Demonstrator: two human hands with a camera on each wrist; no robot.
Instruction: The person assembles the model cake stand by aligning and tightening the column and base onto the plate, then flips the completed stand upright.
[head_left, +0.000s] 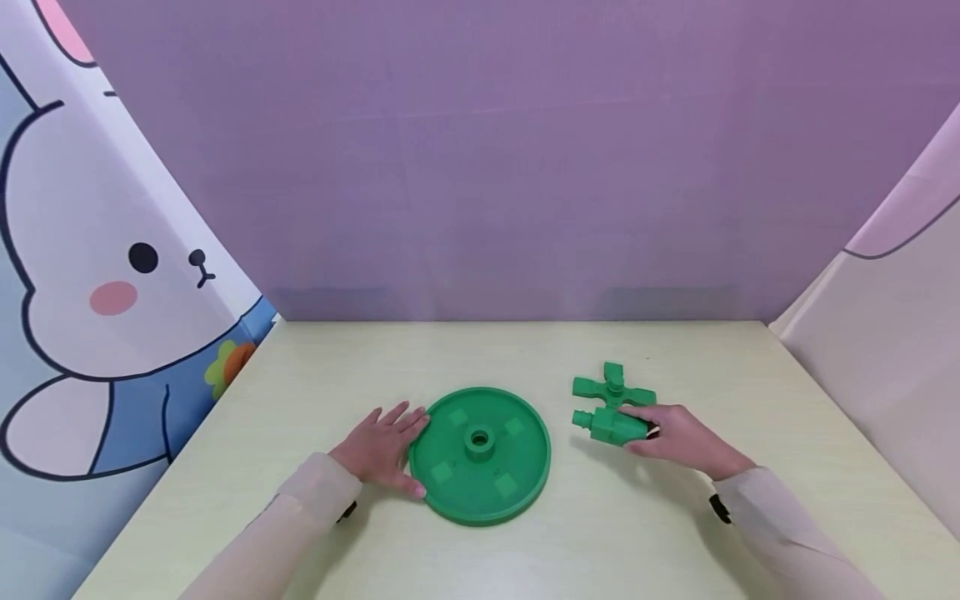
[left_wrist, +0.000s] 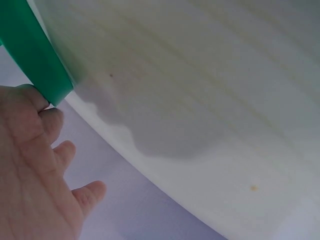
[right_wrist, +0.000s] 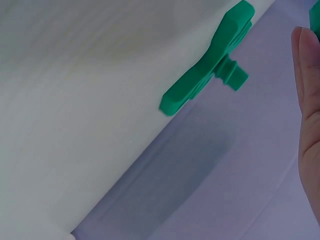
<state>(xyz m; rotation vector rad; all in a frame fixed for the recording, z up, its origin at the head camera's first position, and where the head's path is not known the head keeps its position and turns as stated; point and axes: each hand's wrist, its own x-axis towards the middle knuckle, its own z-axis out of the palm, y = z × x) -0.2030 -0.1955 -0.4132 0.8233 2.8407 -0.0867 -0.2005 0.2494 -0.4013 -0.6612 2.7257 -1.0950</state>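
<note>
The left hand (head_left: pixel 382 450) lies with its fingers spread and fairly straight, fingertips and thumb touching the left edge of a green disc (head_left: pixel 480 492); it has no grip round it. The left wrist view shows fingers at the disc's rim. The right hand (head_left: pixel 678 437) is closed in a pinch on a green block (head_left: pixel 615 426), thumb on the near side and fingers on the far side. The block points leftward, with a narrow knob (head_left: pixel 581 419) at that end.

The disc lies flat on the counter (head_left: pixel 420 358), in front of the person, between the hands. It has a raised rim, a round hub (head_left: pixel 480 446) with a hole at its centre, and 4 paler squares around the hub. Just beyond the block is a green cross (head_left: pixel 614 390) with a short post standing up from its middle; 3 of its arms show in the head view. Whether block and cross touch, I cannot tell.

Pale sleeves (head_left: pixel 307 504) cover the forearms. Behind the counter hangs a purple cloth (head_left: pixel 510 167); at left is a printed rabbit (head_left: pixel 112 317) with a pink cheek.
</note>
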